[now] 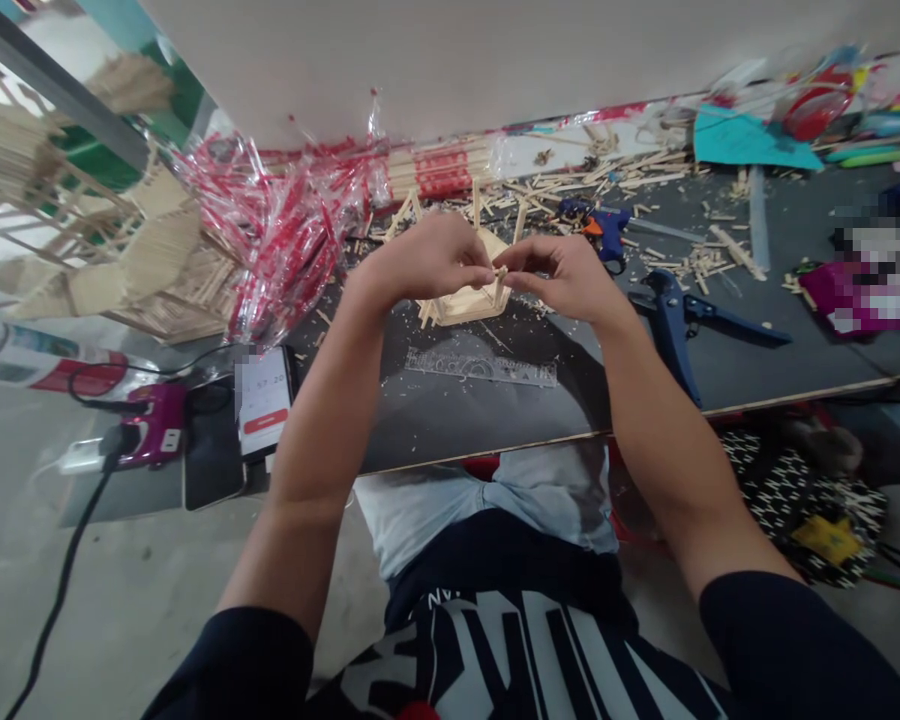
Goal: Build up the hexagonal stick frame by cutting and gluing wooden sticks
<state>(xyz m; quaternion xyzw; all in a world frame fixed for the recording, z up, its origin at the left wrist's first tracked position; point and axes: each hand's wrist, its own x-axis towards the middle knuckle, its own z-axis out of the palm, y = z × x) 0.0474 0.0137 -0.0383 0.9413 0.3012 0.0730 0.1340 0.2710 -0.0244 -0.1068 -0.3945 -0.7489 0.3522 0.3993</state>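
Note:
A small model (pixel 461 308) built of pale wooden sticks stands on the dark table, with a flat many-sided base and several upright posts. Over its left side reaches my left hand (pixel 444 258), its thumb and fingertips pinched together near the top of a front post; what lies between them is too small to make out. From the right, my right hand (pixel 562 272) pinches a short wooden stick (pixel 499 284) at the model's front right corner. The fingertips of both hands almost meet there. Just in front of the model lies a clear plastic ruler (pixel 481 367).
Blue cutters (pixel 675 325) and a blue glue gun (pixel 607 232) lie to the right among stick offcuts. Red plastic-wrapped bundles (pixel 277 220) crowd the back left beside a larger stick model (pixel 142 240). A phone (pixel 264 395) and purple power strip (pixel 154 425) sit at left.

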